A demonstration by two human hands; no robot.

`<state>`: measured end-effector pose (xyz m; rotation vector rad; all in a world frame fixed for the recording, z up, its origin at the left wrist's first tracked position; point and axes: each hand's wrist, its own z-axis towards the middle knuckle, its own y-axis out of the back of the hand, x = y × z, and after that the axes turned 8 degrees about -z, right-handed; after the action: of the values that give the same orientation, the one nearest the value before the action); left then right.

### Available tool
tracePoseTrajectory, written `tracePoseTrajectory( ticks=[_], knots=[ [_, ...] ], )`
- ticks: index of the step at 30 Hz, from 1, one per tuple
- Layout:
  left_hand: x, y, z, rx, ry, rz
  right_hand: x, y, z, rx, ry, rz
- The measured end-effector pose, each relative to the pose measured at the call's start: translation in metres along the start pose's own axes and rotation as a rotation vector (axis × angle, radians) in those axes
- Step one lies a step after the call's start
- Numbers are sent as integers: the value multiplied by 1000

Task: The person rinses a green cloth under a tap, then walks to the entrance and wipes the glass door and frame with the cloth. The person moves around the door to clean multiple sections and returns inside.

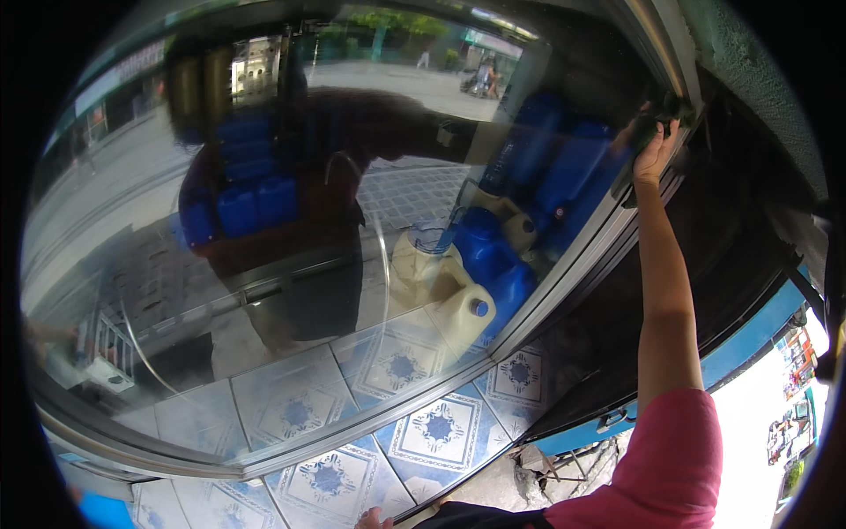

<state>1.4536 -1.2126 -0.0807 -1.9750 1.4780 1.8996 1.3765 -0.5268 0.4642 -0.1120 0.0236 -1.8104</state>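
My right hand [654, 159] reaches up to the top right of a large glass pane [410, 370]. Its fingers press a dark cloth or pad [651, 129] against the glass beside the aluminium frame [562, 281]. Along the bottom of the view, only a few fingertips of my left hand [374, 520] show, above the tiled ledge; whether they hold anything is hidden. Reflected in the pane are my body with an arm stretched out, and the street.
Behind the glass stand a cream plastic jug [456, 297], a blue jug [492, 258] and several blue containers. Patterned tiles [436, 430] cover the ledge. Broken concrete [529, 473] lies below it. A blue metal panel [747, 337] borders the dark shutter at right.
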Motion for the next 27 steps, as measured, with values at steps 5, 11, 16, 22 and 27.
tracePoseTrajectory(
  ticks=[5,11,16,22,27],
  knots=[
    [-35,-27,3,20,-23,-54,31,2,-3,8,-266,104],
    [-14,4,-43,-41,109,-92,307,-22,-56,-10,170,-34],
    [24,35,-98,-214,137,-8,643,-33,-114,152,525,217],
    [75,44,-151,-267,274,50,756,-36,-147,212,705,65],
    [82,32,-158,-194,333,61,554,-28,-136,187,578,437]
  ],
)
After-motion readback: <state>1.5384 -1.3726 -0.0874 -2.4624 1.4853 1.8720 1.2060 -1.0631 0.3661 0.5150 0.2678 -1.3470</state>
